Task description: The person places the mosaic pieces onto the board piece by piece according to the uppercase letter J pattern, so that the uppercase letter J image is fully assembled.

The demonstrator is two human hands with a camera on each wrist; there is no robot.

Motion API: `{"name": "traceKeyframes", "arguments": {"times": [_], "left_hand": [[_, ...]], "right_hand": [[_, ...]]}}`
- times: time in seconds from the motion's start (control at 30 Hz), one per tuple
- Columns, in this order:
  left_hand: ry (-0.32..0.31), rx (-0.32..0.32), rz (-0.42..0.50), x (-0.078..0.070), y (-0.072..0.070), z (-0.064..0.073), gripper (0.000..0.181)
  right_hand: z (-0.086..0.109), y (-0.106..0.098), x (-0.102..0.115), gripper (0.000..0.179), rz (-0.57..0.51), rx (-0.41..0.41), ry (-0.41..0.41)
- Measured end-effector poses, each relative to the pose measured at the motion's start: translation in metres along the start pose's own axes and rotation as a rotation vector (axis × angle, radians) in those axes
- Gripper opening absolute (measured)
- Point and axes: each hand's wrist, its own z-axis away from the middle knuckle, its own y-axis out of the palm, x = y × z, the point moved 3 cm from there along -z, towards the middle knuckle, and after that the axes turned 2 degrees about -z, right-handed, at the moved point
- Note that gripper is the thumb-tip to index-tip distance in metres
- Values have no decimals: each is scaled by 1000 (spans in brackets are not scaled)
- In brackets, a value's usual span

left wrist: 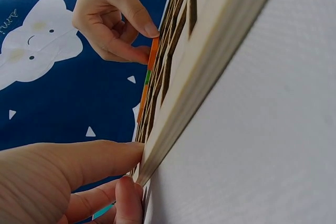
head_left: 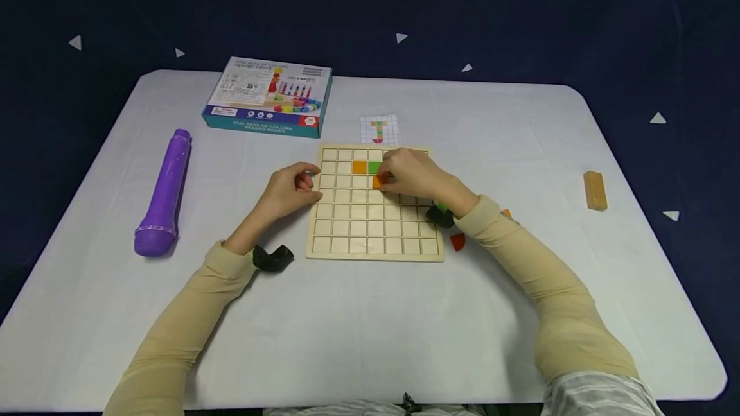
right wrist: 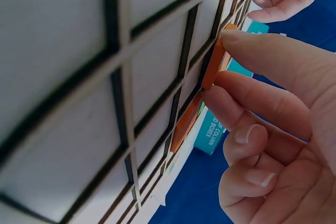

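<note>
A pale wooden grid board [head_left: 341,230] lies on the table. My left hand [head_left: 289,188] rests at its left edge, thumb and index fingertips set apart along the rim. Over the board's upper middle, my right hand [head_left: 413,175] pinches an orange square tile [right wrist: 214,61] between thumb and fingers, just below a green tile [head_left: 374,167]. Left of the green tile, another orange tile [head_left: 360,167] sits in a cell. In the right wrist view, a further orange tile [right wrist: 185,123] shows in the grid, hidden behind my hand in the head view.
Behind the board lies a pattern card [head_left: 379,129], with a printed box [head_left: 266,98] to its left. A purple microphone-shaped object [head_left: 164,194] lies at left, a wooden block [head_left: 595,190] at right. A red piece [head_left: 457,241] and an orange piece [head_left: 507,214] lie near my right forearm.
</note>
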Motion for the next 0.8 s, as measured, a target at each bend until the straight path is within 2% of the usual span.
{"name": "traceKeyframes", "arguments": {"times": [0.47, 0.8], "left_hand": [[-12, 10, 6, -2, -1, 0, 45], [-14, 10, 3, -3, -1, 0, 45]], "right_hand": [[-4, 1, 0, 14, -11, -39, -24], [-6, 3, 2, 18, -36, -37, -32]]}}
